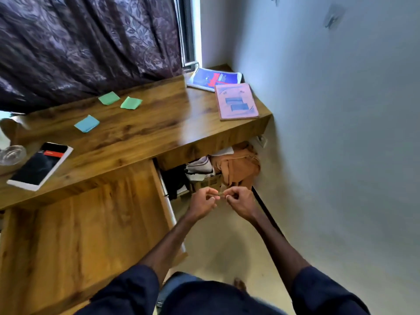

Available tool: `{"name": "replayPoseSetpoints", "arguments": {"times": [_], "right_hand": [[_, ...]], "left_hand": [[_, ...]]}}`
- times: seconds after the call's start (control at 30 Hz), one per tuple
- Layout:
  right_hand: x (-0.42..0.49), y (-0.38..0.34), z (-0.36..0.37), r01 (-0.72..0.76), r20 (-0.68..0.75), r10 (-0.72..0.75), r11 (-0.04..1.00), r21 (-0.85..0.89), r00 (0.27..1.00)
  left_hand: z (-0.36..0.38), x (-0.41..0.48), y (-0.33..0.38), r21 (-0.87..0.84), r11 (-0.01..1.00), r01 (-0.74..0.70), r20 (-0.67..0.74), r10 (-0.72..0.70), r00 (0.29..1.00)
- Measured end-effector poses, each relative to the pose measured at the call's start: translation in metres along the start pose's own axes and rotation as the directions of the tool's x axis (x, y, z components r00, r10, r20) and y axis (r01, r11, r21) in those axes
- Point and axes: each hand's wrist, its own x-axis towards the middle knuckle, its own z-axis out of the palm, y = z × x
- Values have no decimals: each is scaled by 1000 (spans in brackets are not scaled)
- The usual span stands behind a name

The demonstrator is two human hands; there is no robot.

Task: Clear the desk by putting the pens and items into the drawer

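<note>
My left hand (203, 202) and my right hand (239, 201) meet in front of me, below the desk's front edge, and pinch a small thin object (220, 195) between their fingertips; what it is I cannot tell. The wooden desk (145, 133) carries two green sticky notes (109, 98) (131, 102), a blue sticky note (87, 123), a black-covered book (41, 165), a pink notebook (236, 101) and a blue booklet (214, 78). A drawer (168, 201) stands pulled out at my left; its inside is hidden from this angle.
A glass dish (11, 154) sits at the desk's left edge. Clothes and an orange cloth (236, 165) are heaped under the desk. A dark curtain (86, 46) hangs behind, a pale wall (341, 133) stands close on the right, and the floor (227, 251) lies below.
</note>
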Motion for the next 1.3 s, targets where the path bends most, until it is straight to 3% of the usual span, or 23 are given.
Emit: {"name": "replayPoseSetpoints", "arguments": {"times": [0.17, 0.37, 0.63, 0.83, 0.97, 1.1, 1.2, 1.3], "right_hand": [[43, 13, -59, 28, 33, -28, 1000, -14, 999], [118, 7, -102, 74, 57, -69, 994, -76, 996], [246, 3, -136, 91, 77, -81, 988, -129, 994], [370, -15, -158, -52, 61, 67, 974, -221, 996], [433, -20, -165, -102, 108, 138, 953, -285, 984], [474, -17, -165, -144, 139, 188, 951, -275, 972], [490, -11, -162, -171, 152, 218, 947, -272, 964], [496, -6, -158, -189, 78, 219, 941, -282, 973]], "left_hand": [[25, 29, 51, 9, 1000, 2, -157, -1, 988], [13, 84, 95, -29, 999, 30, -249, -36, 968], [-8, 234, 129, 30, 997, 67, -276, -56, 959], [-44, 367, 168, 120, 980, 159, -285, -119, 951], [-62, 436, 192, 261, 950, 170, -198, -120, 973], [-55, 490, 196, 282, 922, 263, -126, -236, 963], [-51, 513, 191, 199, 916, 349, -140, -326, 935], [-62, 525, 185, -194, 892, 407, -59, -425, 903]]}}
